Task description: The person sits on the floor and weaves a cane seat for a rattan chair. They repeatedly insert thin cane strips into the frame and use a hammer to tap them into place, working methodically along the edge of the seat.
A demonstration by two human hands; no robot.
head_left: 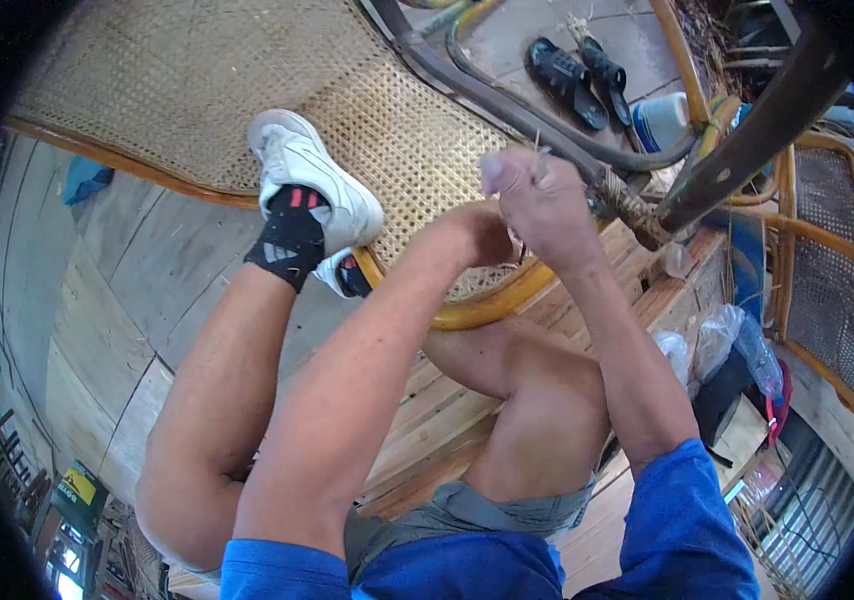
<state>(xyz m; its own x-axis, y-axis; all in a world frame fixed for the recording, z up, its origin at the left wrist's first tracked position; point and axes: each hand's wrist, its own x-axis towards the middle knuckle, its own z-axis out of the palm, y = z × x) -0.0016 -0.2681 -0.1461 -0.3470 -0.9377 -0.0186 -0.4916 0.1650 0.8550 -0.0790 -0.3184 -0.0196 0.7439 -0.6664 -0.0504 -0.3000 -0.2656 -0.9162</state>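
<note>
A chair with a woven cane panel (427, 125) and a bent, yellow-brown rattan frame (487, 308) lies across my legs. My right hand (552, 205) is closed in a fist over the panel's right side, thumb toward the left. A thin pale end shows just above its knuckles; what the fist holds is hidden. Close beside it, my left hand (487, 235) bends down at the panel, its fingers out of sight behind the right hand. To the right of both hands, a wrapped binding (619, 190) joins the dark poles of the frame.
My white shoe (322, 185) rests on the panel. Beneath me is a slatted wooden bench (417, 440). Black sandals (569, 80) and a white container (661, 120) stand beyond the dark pole (762, 130). Another cane chair (832, 270) and plastic bags (722, 335) are at the right.
</note>
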